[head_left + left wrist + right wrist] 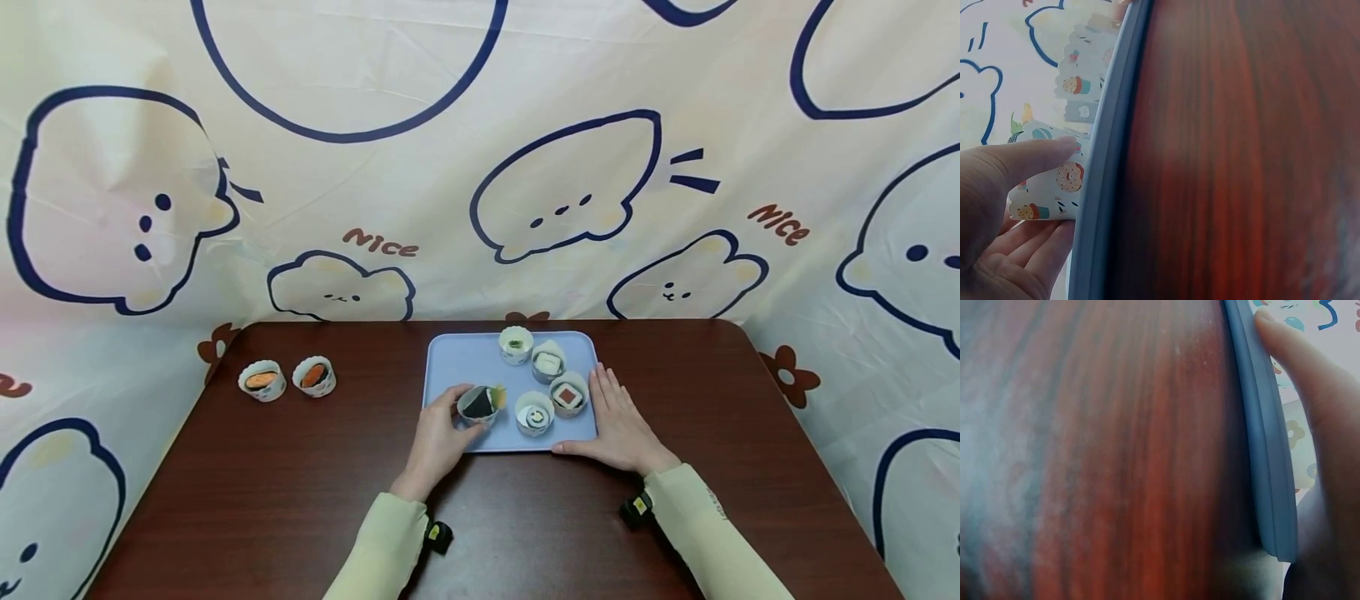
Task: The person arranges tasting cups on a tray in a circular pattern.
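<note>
My left hand (441, 432) grips a patterned paper baking cup (1054, 181) at the front left of a light blue tray (447, 360). Thumb and fingers lie on opposite sides of the cup. Inside it is a dark triangular piece (478, 403), like seaweed-wrapped rice, with a yellow-green bit beside it. My right hand (622, 429) rests along the tray's right edge, fingers straight and thumb at the front right corner. Between the hands stand a cup with a white roll slice (535, 417) and a cup with a red-brown centred piece (567, 394).
Farther back on the tray stand a cup with a whitish piece (548, 362) and a cup with a green-centred piece (516, 343). Two cups with orange-topped sushi (262, 381) sit at the table's back left. A printed cloth (420, 192) hangs behind the brown table (262, 500).
</note>
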Demonstrator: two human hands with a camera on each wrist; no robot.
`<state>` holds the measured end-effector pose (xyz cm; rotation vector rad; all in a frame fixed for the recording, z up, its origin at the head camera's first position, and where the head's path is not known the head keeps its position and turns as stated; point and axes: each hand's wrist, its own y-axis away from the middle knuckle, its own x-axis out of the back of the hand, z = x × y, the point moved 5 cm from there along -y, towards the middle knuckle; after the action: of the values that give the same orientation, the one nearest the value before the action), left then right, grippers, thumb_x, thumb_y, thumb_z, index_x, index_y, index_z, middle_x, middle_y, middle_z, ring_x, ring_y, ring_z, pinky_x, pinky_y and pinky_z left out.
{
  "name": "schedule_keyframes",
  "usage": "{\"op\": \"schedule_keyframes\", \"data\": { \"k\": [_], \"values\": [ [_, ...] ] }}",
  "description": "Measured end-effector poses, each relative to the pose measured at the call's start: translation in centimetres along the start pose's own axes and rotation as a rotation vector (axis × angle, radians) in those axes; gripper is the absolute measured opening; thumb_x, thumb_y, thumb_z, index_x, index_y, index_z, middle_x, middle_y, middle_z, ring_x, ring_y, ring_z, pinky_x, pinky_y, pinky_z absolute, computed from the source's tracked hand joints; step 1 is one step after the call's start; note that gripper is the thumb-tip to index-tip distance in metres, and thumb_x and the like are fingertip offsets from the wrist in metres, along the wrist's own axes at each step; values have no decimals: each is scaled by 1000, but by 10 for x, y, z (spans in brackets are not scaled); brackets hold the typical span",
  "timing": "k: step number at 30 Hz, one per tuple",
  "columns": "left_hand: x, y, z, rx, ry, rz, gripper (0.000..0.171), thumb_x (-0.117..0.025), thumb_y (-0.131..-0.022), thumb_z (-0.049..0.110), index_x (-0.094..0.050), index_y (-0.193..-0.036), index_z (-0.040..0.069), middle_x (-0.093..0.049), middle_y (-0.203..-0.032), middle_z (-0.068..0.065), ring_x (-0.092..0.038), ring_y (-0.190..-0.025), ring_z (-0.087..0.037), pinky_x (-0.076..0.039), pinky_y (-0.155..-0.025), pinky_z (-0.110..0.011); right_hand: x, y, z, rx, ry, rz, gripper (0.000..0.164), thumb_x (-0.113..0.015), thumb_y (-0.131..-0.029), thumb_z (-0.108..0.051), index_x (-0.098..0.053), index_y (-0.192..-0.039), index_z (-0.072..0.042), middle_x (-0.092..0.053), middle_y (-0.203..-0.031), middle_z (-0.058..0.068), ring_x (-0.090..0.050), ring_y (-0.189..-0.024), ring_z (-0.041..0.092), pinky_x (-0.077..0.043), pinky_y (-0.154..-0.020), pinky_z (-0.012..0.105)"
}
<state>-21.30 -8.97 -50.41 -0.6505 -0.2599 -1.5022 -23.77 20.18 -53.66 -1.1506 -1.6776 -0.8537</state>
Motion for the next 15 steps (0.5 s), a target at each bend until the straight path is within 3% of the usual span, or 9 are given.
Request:
{"op": "schedule_keyframes", "data": {
  "k": [15],
  "values": [
    [-10, -1, 3, 12, -18, -37, 61, -90, -77, 5, -63, -131, 1, -67, -125, -14, -64, -116, -27, -52, -96, -40, 0, 0, 1, -9, -6, -2, 144, -57, -67, -94, -3, -162, -1, 6, -169, 15, 6, -154, 32, -7, -121, 54]
  ]
}}
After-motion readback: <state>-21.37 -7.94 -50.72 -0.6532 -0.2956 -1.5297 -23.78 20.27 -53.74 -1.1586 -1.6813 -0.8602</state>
